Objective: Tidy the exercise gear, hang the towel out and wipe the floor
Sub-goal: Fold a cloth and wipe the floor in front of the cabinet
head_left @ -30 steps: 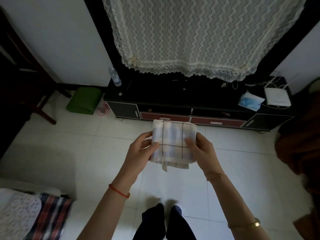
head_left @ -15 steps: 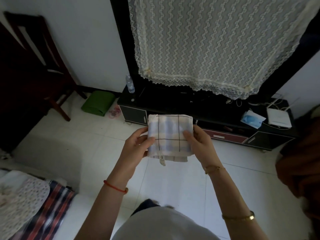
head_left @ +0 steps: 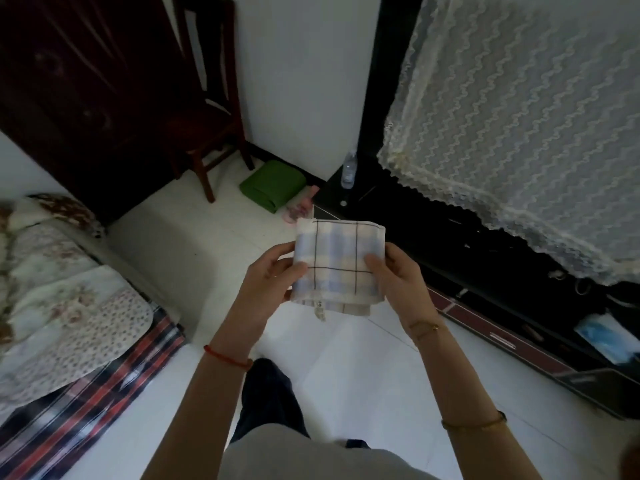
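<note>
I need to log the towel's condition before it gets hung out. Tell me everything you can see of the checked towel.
The checked towel is folded into a compact, roughly square pad of several layers. It looks like soft woven cloth, with pale blue and cream bands crossed by thin dark lines. A small tag or loop hangs from its lower edge. It is held in the air above the white tiled floor, facing up. The left hand grips its left edge, the right hand its right edge, thumbs on top.

A home bedroom: a floral-quilted bed (head_left: 59, 299) lies left of the left hand (head_left: 273, 271), a wooden chair (head_left: 204, 109) beyond it, a lace-draped TV cabinet (head_left: 485, 271) right of the right hand (head_left: 401, 275).
</note>
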